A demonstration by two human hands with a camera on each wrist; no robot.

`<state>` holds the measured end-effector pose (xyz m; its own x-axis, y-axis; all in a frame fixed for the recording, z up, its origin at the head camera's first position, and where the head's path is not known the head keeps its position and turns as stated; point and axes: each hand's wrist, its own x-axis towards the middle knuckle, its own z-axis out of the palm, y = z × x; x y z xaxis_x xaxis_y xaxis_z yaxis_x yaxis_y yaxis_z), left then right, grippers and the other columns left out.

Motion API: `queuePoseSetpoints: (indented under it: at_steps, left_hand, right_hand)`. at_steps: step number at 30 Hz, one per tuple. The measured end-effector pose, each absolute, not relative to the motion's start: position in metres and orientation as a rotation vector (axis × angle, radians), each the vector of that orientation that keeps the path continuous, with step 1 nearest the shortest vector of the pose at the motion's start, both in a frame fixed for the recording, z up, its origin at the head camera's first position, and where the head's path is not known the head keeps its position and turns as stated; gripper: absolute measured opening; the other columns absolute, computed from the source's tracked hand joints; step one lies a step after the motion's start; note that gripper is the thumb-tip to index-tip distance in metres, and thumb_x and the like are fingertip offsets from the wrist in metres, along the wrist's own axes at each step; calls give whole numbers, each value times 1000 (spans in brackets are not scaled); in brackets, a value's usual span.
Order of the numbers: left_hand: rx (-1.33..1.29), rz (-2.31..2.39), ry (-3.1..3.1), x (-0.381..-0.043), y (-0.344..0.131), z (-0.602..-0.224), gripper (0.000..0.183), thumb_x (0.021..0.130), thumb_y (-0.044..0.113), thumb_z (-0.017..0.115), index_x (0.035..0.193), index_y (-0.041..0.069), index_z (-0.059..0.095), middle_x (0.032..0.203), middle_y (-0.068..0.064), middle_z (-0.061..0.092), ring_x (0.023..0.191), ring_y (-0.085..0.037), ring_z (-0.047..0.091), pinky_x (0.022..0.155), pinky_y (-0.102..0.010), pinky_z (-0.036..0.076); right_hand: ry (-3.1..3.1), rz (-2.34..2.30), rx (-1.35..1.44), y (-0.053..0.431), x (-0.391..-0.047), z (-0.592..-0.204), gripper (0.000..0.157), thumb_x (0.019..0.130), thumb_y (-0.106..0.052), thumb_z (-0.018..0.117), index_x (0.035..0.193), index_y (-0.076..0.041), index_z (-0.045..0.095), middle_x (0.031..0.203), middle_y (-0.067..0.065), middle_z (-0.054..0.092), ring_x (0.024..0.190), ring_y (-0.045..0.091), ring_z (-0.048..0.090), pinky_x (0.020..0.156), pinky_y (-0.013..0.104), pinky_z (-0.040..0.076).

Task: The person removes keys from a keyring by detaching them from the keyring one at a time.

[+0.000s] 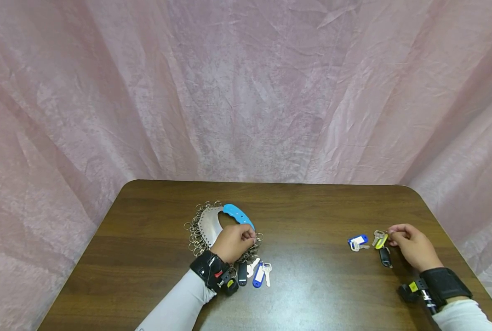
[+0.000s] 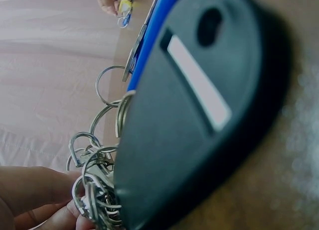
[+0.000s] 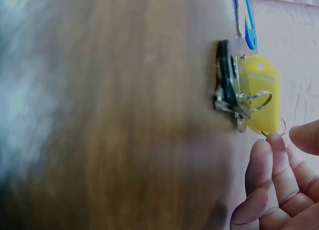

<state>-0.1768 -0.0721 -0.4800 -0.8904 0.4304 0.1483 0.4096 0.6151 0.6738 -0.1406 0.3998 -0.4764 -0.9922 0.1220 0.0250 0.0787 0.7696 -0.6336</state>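
A fan-shaped metal key holder point(image 1: 208, 225) with a blue handle point(image 1: 238, 215) lies left of the table's middle, many metal rings point(image 2: 97, 190) along its curved edge. My left hand point(image 1: 232, 241) reaches over its right end, and its fingers and thumb pinch among the rings. Below hang or lie a black key tag point(image 1: 242, 274), a blue key tag point(image 1: 258, 275) and keys point(image 1: 267, 271). At the right, my right hand point(image 1: 411, 244) holds a yellow key tag point(image 3: 263, 90) by its ring end; the tag stands on edge. A black key tag point(image 1: 385, 257) sits beside it.
Another blue key tag point(image 1: 357, 239) with a key lies left of the yellow one on the brown wooden table point(image 1: 304, 220). A pink curtain point(image 1: 254, 92) hangs behind the table's far edge.
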Motion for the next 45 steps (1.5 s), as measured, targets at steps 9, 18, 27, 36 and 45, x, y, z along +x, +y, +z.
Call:
queuePoseSetpoints:
  at_steps: [9,18,27,36,45]
  left_hand:
    - [724,1145,2803,-176,-72,-480,8,84,8,67,82,14,63,73,10,59,68,-3,55,63,-22,48]
    - [716,1146,2801,-176,-71,-479,7,85,9,67,82,14,63,73,9,59,67,-4,55,62,-22,48]
    - [722,1144,2806,-176,-71,-479,7,84,9,66,82,14,63,73,10,59,67,-4,55,62,-22,47]
    - [713,1138,2807,-175,-71,-477,6,83,9,66,82,14,63,72,9,59,67,-4,55,62,-22,47]
    - [710,1143,2803,-175,-71,-477,6,83,10,66,82,15,63,73,9,59,67,-4,55,63,-22,47]
  right_hand:
    - [-2898,998,-229,396,-136,-471,33,101,-27,46,112,3,53,88,13,59,74,20,53,60,32,39]
    - [-2872,917,-213,395,-131,-466,32,100,-27,45,112,1,53,85,11,53,73,23,47,57,32,38]
    - [-2769,936,-123,384,-126,-463,24,99,-23,50,108,-1,56,78,8,54,62,14,45,49,27,37]
    - [-2754,960,-106,373,-124,-460,24,99,-23,50,108,-2,57,78,7,54,57,12,45,48,28,36]
    - [-2740,1002,-79,365,-121,-464,20,98,-21,52,106,-4,57,76,7,53,56,13,44,47,28,35]
